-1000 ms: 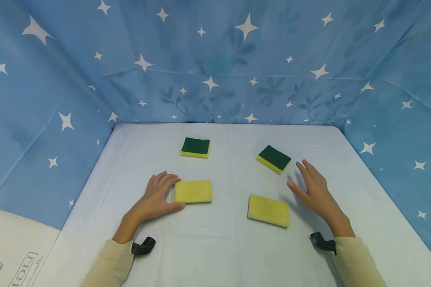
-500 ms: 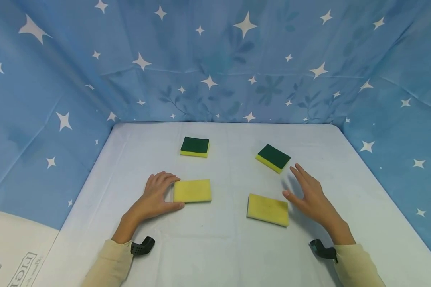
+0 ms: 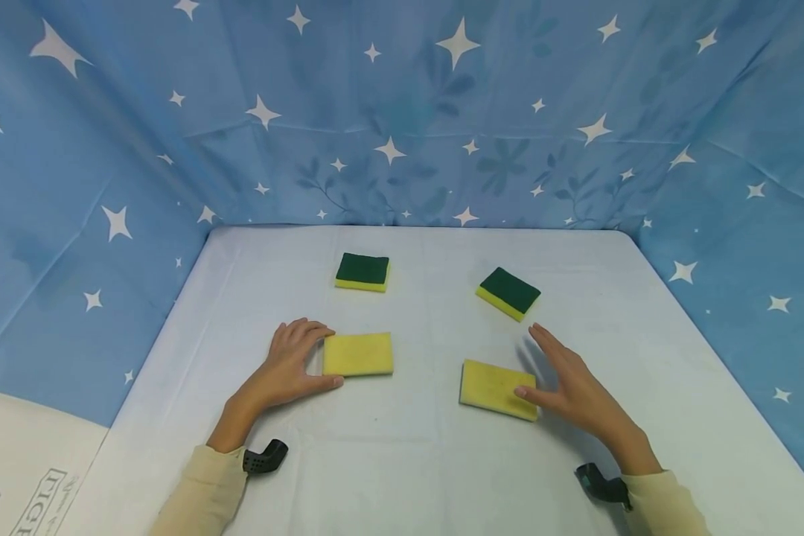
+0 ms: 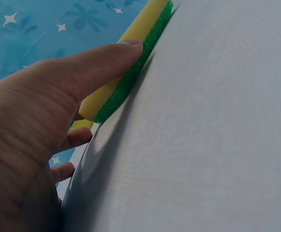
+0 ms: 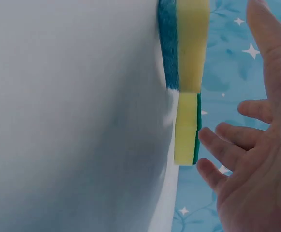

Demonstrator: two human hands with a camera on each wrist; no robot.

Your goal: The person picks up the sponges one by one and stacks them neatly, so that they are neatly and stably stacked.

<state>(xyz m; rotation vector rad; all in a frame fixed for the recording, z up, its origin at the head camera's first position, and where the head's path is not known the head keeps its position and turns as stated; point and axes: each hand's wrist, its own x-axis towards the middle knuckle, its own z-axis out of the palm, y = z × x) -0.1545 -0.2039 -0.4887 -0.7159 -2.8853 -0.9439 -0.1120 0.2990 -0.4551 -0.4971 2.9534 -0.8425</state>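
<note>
The worktop (image 3: 415, 461) carries four sponges. Left hand (image 3: 288, 365) grips the near-left yellow sponge (image 3: 358, 353) by its left end, thumb and fingers around it. Right of that sponge, the right hand (image 3: 572, 383), fingers spread wide, thumb touching, hovers at another yellow sponge (image 3: 492, 383).

- I see my right hand (image 3: 572, 387) come back toward me and down from beside the far right green-topped sponge (image 3: 508, 293); it now hovers by the near right yellow sponge (image 3: 498, 389).
- Its thumb now overlaps that sponge's right end in the head view, where a second ago there was a clear gap.
- Its fingers remain spread, now well apart from the green-topped sponge.
</note>
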